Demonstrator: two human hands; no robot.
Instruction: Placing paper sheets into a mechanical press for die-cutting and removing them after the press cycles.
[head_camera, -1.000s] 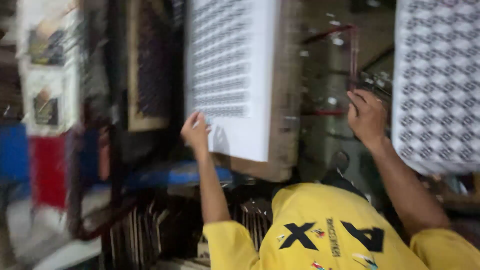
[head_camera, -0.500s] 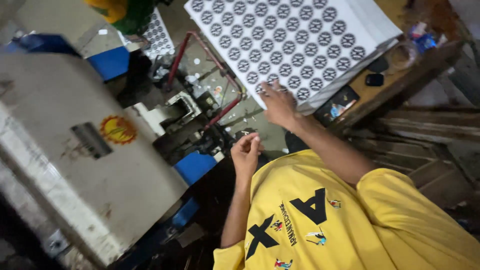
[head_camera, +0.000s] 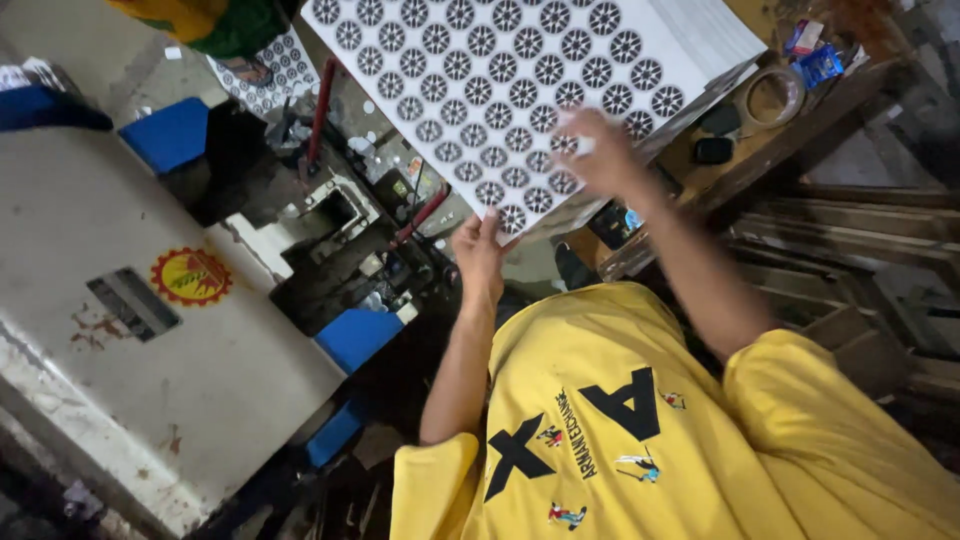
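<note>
A stack of white sheets (head_camera: 520, 70) printed with rows of round black patterns lies on a wooden bench ahead of me. My left hand (head_camera: 480, 250) pinches the near corner of the top sheet. My right hand (head_camera: 598, 150), blurred by motion, is on the sheet's right edge, its fingers curled on the paper. Both forearms reach out from my yellow shirt (head_camera: 640, 430), which fills the bottom of the view.
A large grey-white machine (head_camera: 130, 330) with a round yellow and red sticker stands at the left, with blue parts (head_camera: 360, 335) and red rods (head_camera: 320, 100) beside it. A tape roll (head_camera: 770, 95) and small black objects lie on the bench. Wooden slats (head_camera: 850, 260) lie at the right.
The view has swung from the machine side to the patterned stack. My left hand has risen to the sheet's corner. My right hand has slid further onto the sheet.
</note>
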